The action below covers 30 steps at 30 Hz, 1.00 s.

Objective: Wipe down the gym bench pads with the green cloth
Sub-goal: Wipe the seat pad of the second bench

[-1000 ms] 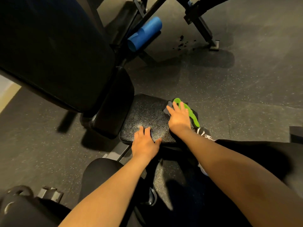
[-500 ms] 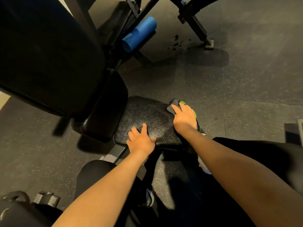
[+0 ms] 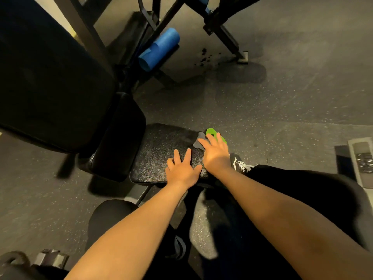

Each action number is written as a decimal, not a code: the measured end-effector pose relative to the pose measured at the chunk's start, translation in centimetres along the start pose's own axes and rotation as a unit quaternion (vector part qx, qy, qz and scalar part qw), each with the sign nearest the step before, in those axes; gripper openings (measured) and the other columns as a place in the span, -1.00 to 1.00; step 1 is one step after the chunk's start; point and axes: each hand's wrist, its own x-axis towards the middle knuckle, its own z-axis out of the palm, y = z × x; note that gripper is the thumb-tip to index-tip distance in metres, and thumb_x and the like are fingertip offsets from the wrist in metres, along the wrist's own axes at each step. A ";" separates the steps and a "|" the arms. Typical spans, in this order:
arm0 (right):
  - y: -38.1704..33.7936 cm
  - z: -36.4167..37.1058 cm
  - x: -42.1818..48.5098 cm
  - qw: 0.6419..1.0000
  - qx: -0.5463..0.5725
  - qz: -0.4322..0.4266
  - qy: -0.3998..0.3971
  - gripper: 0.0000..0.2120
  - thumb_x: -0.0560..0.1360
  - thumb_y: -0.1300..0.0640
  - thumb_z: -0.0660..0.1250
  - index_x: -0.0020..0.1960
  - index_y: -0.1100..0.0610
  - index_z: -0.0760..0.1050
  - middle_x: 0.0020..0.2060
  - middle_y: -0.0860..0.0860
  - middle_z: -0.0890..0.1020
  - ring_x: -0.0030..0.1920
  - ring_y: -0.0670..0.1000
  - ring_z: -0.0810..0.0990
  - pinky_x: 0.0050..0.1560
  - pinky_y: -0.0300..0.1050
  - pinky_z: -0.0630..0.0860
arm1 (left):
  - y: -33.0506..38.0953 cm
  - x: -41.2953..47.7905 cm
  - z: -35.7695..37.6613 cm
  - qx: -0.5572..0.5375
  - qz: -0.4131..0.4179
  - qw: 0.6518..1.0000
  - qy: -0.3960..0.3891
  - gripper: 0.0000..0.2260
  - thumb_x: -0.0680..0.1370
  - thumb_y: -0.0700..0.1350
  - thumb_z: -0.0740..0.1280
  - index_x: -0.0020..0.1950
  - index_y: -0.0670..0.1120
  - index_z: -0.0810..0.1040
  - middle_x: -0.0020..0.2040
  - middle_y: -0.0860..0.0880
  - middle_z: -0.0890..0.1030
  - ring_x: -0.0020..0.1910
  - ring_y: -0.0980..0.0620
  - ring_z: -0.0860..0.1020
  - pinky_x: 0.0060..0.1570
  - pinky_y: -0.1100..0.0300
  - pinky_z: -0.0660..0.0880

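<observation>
Work surface: seat pad of the bench, black, textured and level, set low before the person.
Task item: green cloth, bunched on the far right corner of the seat pad. A green edge and a grey fold show past the fingertips. The rest is covered.
Right grip: bare hand, palm down on the green cloth, fingers straight and slightly fanned, pressing it onto the pad. Nothing is pinched.
Left grip: bare hand, flat on the near edge of the seat pad, fingers spread, holding nothing, just beside the right grip. It reads as a brace.
Other pads: back pad, large and tilted up at the left, with a narrower pad between it and the seat. The cloth touches neither.
Surroundings: blue foam roll under the frame beyond, dark spots on the rubber floor, one shoe just right of the seat pad.
Step in hand: judged to be wiping the seat pad, with the cloth at a corner.
Progress: judged early. How much of the seat is done cannot be told.
Next move: draw the cloth leftward across the seat under steady palm pressure, lift the left grip clear of the stroke, then proceed to the tilted pads.
Caution: the cloth sits at the pad's edge and could slide off onto the floor.
</observation>
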 end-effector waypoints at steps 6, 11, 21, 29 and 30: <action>1.2 0.0 -2.5 0.982 0.129 0.082 0.109 -0.54 0.57 0.29 0.15 0.42 0.01 0.46 0.53 0.05 0.26 0.36 0.18 0.37 0.22 -0.01 0.40 | 0.9 0.4 0.3 -0.003 -0.018 1.000 0.012 -0.30 0.58 0.32 0.23 0.62 0.24 -0.04 0.64 -0.09 -0.15 0.58 -0.28 -0.10 0.51 -0.24 0.05; 0.9 -0.2 0.4 0.989 0.115 0.042 0.080 -0.55 0.57 0.28 0.19 0.44 0.07 0.46 0.51 0.13 0.33 0.41 0.25 0.34 0.37 0.10 0.35 | 0.8 0.7 0.4 -0.004 -0.016 1.000 0.023 -0.30 0.55 0.33 0.26 0.60 0.24 0.03 0.64 -0.09 -0.09 0.57 -0.29 -0.05 0.48 -0.27 0.10; -1.0 -2.1 4.8 0.999 0.012 -0.034 -0.030 -0.46 0.54 0.27 0.18 0.45 -0.10 0.23 0.38 0.02 0.40 0.17 0.25 0.50 0.16 0.14 0.36 | 0.6 1.7 0.2 -0.012 -0.030 0.999 0.022 -0.31 0.48 0.35 0.34 0.53 0.28 0.14 0.59 -0.06 0.01 0.52 -0.20 0.04 0.41 -0.22 0.21; 3.7 -1.1 1.8 0.979 0.159 0.115 0.050 -0.67 0.65 0.08 0.10 0.38 0.13 0.38 0.24 0.22 0.46 0.08 0.30 0.55 0.02 0.03 0.46 | 1.0 3.2 -1.3 -0.069 -0.028 0.993 0.090 -0.38 0.48 0.31 0.33 0.49 0.18 0.27 0.59 -0.07 0.11 0.55 -0.16 0.05 0.49 -0.07 0.10; 3.9 -0.9 2.0 0.979 0.162 0.115 0.047 -0.65 0.65 0.08 0.08 0.38 0.14 0.39 0.23 0.23 0.48 0.11 0.29 0.55 0.05 0.03 0.46 | 0.9 3.7 -1.6 -0.056 -0.036 0.994 0.087 -0.30 0.49 0.34 0.31 0.56 0.16 0.19 0.63 -0.09 0.02 0.57 -0.18 -0.01 0.52 -0.08 0.06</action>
